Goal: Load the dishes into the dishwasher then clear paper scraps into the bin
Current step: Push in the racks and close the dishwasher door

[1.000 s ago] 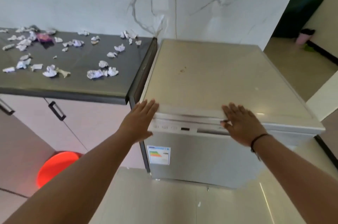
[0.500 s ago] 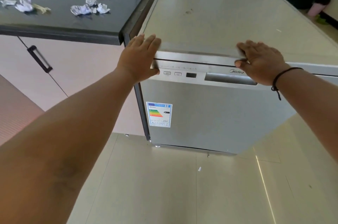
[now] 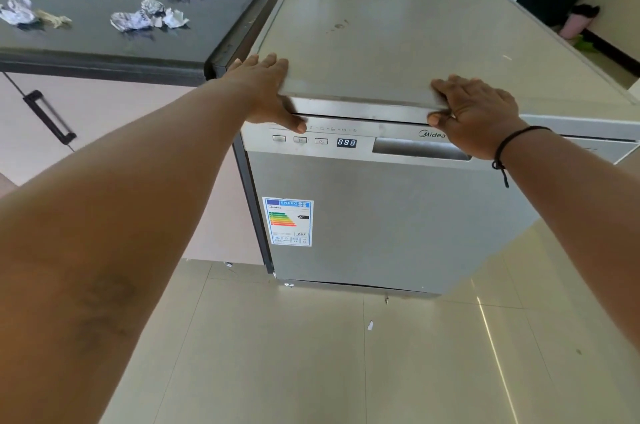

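The task looks barely begun: the dishwasher (image 3: pixel 391 216) stands beside the dark counter (image 3: pixel 104 43) with its door up, or nearly so, and no dishes show anywhere in view, so loading is all still to do. Both hands sit at the front edge of the machine's top. The left hand (image 3: pixel 266 91) lies across the left corner, fingers (image 3: pixel 273 60) straight and flat on top, thumb down against the control strip, holding nothing. The right hand (image 3: pixel 471 112) hooks over the same edge further right, fingers (image 3: pixel 450 82) curled on the top and thumb tucked under the lip, just above the handle recess (image 3: pixel 420 149). That reads as bracing or pulling to open the door, though whether it has started to swing cannot be told. The paper scraps (image 3: pixel 138 17) lie scattered over the counter, crumpled, all uncollected; one small scrap (image 3: pixel 370 325) rests on the floor (image 3: pixel 311 371) in front of the machine. No bin can be made out here, so the second half is untouched too
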Demonstrator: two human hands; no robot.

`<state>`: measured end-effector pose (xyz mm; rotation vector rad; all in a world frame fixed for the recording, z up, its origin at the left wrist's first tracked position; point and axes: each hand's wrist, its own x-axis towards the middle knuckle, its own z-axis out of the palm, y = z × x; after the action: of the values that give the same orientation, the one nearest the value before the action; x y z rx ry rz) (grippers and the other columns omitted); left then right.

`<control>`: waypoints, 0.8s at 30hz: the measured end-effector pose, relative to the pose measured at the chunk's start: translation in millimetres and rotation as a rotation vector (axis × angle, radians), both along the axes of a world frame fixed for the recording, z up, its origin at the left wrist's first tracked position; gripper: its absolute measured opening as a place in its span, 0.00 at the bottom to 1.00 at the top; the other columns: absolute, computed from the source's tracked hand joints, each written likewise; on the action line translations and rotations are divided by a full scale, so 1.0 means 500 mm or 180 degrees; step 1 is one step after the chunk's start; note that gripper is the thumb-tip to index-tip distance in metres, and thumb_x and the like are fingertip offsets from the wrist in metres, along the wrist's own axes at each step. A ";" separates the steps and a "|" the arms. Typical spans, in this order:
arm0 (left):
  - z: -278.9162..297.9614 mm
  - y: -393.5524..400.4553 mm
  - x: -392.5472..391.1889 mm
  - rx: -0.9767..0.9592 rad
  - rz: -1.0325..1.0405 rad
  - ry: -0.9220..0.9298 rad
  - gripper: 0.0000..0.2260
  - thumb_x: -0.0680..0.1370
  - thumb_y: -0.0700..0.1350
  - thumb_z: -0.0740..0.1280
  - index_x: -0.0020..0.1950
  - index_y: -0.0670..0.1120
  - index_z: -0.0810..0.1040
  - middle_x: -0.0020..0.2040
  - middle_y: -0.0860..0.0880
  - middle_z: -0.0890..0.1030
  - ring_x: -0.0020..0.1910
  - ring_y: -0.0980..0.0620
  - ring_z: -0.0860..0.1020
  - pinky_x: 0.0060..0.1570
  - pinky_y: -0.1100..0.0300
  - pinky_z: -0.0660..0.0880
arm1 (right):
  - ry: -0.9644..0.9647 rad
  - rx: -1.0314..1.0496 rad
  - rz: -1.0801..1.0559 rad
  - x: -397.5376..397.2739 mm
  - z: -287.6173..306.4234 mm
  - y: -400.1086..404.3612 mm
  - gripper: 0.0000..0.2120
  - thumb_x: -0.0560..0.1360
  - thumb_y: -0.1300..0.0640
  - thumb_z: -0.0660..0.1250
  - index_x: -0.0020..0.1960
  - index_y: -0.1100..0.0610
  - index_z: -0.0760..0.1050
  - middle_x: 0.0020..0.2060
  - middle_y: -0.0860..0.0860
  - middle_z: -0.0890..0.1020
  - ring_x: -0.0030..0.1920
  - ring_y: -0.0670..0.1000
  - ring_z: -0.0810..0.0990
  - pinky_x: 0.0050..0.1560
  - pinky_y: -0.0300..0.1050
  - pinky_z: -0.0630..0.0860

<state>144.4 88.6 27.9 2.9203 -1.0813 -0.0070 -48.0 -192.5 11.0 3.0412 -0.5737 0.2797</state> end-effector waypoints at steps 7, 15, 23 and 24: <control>0.008 -0.016 0.012 0.0190 -0.0039 -0.0066 0.61 0.55 0.74 0.70 0.78 0.50 0.46 0.79 0.46 0.48 0.77 0.43 0.47 0.75 0.45 0.45 | -0.0014 0.0033 0.0065 0.001 -0.002 -0.007 0.28 0.78 0.40 0.55 0.76 0.44 0.54 0.77 0.51 0.57 0.76 0.55 0.55 0.73 0.55 0.50; 0.001 -0.014 0.013 0.0185 -0.0042 -0.0046 0.64 0.52 0.76 0.68 0.78 0.50 0.45 0.79 0.46 0.48 0.77 0.43 0.46 0.75 0.44 0.45 | -0.0017 0.0048 0.0062 0.001 -0.006 -0.010 0.28 0.78 0.41 0.56 0.76 0.44 0.54 0.76 0.51 0.57 0.76 0.55 0.55 0.73 0.55 0.50; 0.001 -0.011 0.016 0.0171 -0.0090 -0.0040 0.64 0.52 0.76 0.67 0.78 0.50 0.45 0.79 0.46 0.48 0.77 0.42 0.46 0.75 0.44 0.47 | -0.0005 0.0041 0.0008 0.000 -0.005 -0.006 0.28 0.79 0.41 0.56 0.76 0.44 0.53 0.77 0.52 0.56 0.76 0.55 0.54 0.74 0.55 0.49; 0.001 -0.010 0.016 0.0164 -0.0098 -0.0047 0.64 0.51 0.77 0.66 0.78 0.50 0.45 0.79 0.46 0.48 0.77 0.42 0.47 0.75 0.44 0.47 | -0.0018 0.0032 0.0011 0.001 -0.005 -0.005 0.28 0.79 0.41 0.56 0.76 0.44 0.53 0.77 0.52 0.56 0.76 0.56 0.54 0.74 0.55 0.49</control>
<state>152.6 83.4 28.4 2.9534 -1.1452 -0.0144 -47.7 -194.9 8.3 3.0524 -0.5721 0.2864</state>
